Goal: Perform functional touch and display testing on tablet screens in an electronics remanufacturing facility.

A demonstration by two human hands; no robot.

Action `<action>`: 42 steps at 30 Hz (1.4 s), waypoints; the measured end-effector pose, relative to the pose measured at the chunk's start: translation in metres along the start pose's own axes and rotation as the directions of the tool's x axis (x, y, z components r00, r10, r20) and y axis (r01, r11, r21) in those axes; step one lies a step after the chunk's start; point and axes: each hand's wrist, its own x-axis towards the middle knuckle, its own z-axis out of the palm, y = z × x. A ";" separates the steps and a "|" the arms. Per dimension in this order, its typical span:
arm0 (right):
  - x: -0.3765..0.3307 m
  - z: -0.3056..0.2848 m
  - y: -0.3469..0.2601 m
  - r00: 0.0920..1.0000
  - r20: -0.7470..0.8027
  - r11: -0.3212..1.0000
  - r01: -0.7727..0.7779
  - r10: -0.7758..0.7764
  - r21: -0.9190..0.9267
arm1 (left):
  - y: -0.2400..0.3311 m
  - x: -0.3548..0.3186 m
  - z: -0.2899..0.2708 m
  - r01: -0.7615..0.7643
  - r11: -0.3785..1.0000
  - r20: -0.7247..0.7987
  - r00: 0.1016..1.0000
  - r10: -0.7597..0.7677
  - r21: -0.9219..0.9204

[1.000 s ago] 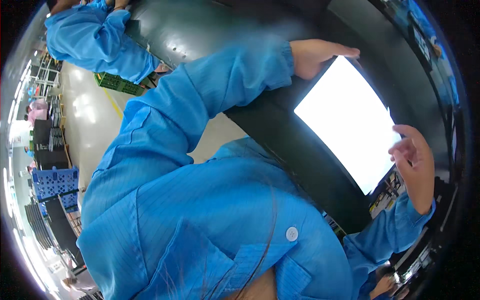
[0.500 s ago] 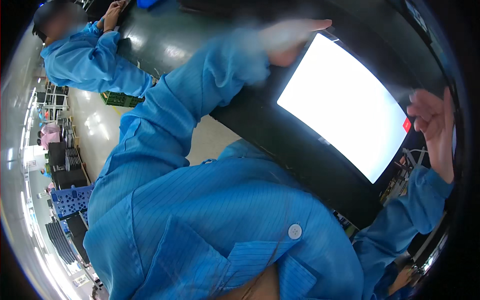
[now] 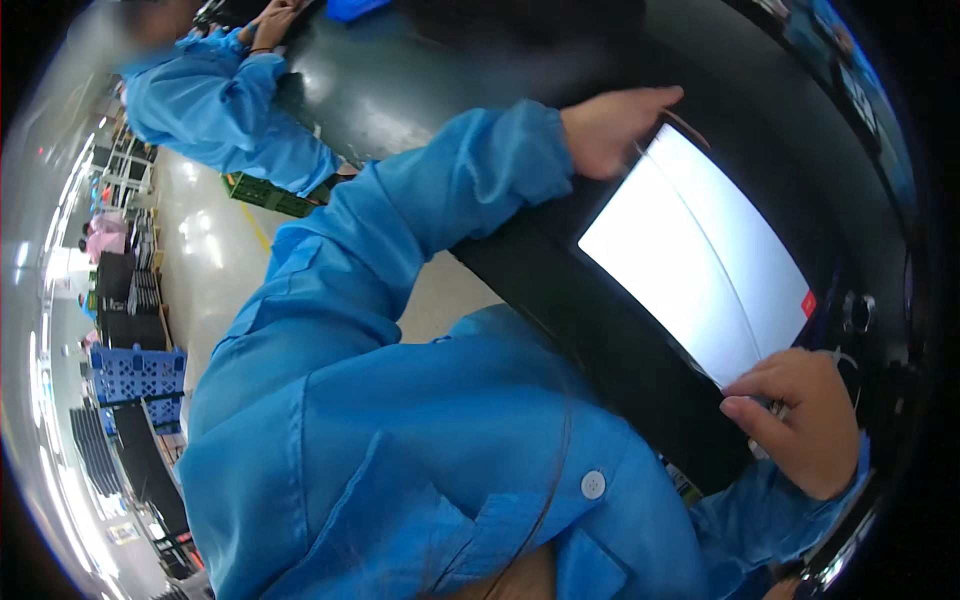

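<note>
A lit white screen panel (image 3: 690,260) lies on the dark worktable (image 3: 620,350), with a small red mark (image 3: 808,303) at its right edge. My left hand (image 3: 615,130) is at the panel's far left corner, one finger stretched out and the others bent down by the edge. Closed in a pinch, my right hand (image 3: 800,415) is at the near right corner. A thin curved line (image 3: 715,250) crosses the panel from one hand to the other; it looks like the edge of a clear sheet, and the panel is greyer to its right. What sits between the fingers is hidden.
At the far left, a co-worker in a blue smock (image 3: 215,110) works at the same table. A green crate (image 3: 268,195) stands on the floor beside them. Further left are a blue perforated crate (image 3: 135,375) and stacked dark panels (image 3: 95,450).
My right hand, earlier open beyond the panel's right edge, is now closed at the near right corner. The curved line across the panel has appeared. The whole view has shifted slightly.
</note>
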 end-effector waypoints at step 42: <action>0.060 0.001 0.054 0.462 -0.887 0.763 0.577 -0.011 0.292 | 0.003 -0.026 -0.014 -0.077 0.963 0.196 0.980 0.026 0.258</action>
